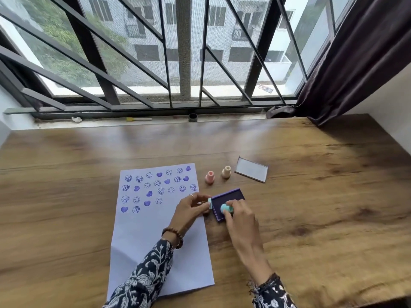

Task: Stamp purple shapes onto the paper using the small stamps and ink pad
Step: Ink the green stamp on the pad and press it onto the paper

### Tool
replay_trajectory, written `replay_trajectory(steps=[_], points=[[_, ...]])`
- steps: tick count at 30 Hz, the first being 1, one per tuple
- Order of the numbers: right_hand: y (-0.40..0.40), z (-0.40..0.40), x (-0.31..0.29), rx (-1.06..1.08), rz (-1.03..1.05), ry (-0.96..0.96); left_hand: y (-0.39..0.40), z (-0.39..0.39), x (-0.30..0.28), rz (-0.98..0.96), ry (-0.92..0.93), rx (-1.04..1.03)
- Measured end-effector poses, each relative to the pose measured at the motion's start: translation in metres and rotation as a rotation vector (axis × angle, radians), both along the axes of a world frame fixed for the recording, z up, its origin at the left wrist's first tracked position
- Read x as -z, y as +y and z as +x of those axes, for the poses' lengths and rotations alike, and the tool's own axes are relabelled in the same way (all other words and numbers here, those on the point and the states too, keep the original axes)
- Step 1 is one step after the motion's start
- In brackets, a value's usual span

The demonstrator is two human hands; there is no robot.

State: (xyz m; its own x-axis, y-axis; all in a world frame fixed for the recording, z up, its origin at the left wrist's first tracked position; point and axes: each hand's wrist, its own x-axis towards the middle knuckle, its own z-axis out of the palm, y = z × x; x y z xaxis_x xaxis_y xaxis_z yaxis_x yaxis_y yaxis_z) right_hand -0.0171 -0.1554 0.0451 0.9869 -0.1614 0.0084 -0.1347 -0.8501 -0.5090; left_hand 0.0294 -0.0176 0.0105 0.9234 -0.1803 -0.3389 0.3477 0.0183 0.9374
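Daylight from a barred window falls across the wooden tabletop [311,196], where I see a white paper [155,241] lying lengthwise toward me. Its far part carries rows of purple smiley faces and hearts; the near part is blank.

Just right of the paper sits the open purple ink pad [231,196]. The right hand [240,218] has its fingers [233,205] clenched around a teal stamp [225,208], which is pressed down on the pad's near corner. The left hand [191,207] rests on the paper's right edge, its fingers pinching a small pale teal piece (I cannot tell what it is) against the pad's left side.

Beyond the pad, 2 more stamps stand upright: a pink stamp [209,177] and a cream stamp [226,172], near each other. The pad's lid [252,170] lies further right, apart from them.
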Motion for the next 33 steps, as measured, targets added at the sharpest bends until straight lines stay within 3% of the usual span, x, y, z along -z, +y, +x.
replay_trajectory(steps=[4, 13, 23, 27, 30, 33], points=[[0.005, 0.001, 0.003, -0.086, -0.114, -0.001, 0.001, -0.001, 0.004, 0.013, -0.009, 0.01], [0.0, 0.021, -0.003, -0.191, -0.112, 0.118, 0.003, -0.004, 0.01, 0.018, -0.043, 0.028], [-0.002, 0.053, -0.023, -0.172, -0.072, 0.394, 0.004, -0.006, 0.003, 0.036, -0.053, 0.055], [0.003, 0.048, -0.026, -0.08, -0.075, 0.416, 0.014, -0.011, -0.01, 0.084, -0.109, 0.054], [0.004, 0.037, -0.028, 0.057, 0.015, 0.33, 0.044, -0.016, -0.021, 0.127, -0.173, 0.023], [0.019, 0.018, -0.028, 0.306, 0.344, 0.201, 0.088, -0.025, -0.029, 0.239, -0.251, -0.021]])
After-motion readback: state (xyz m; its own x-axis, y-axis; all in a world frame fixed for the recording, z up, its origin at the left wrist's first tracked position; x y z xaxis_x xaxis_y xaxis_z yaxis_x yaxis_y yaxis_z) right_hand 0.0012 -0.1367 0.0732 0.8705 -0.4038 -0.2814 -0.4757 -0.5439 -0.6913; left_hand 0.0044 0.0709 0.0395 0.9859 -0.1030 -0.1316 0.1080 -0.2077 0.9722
